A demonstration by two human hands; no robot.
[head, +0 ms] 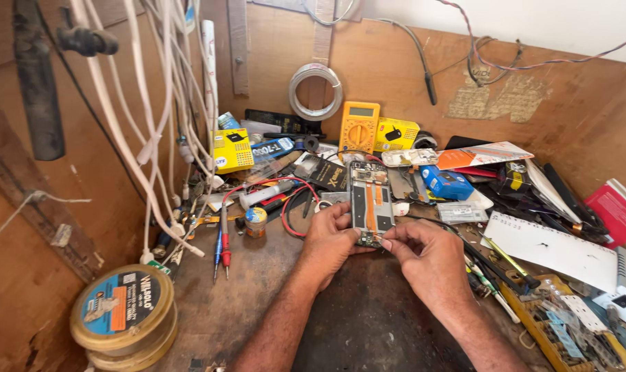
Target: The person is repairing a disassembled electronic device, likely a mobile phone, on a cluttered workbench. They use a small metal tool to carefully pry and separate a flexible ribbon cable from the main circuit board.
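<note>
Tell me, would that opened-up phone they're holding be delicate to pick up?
Probably. The opened phone has its back off, with boards and an orange strip exposed, so it looks fragile. It seems thin, flat and stiff, likely light. The left hand and right hand grip only its lower end.

Bench clutter: yellow multimeter (358, 128) at rear, solder coil (316, 91) on wall, tape rolls (123, 317) front-left, notepad (548, 249) at rt.

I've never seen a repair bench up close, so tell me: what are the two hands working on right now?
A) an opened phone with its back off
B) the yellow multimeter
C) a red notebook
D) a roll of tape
A: the left hand and right hand both grip the lower end of the opened phone, while the yellow multimeter stands untouched behind.
</note>
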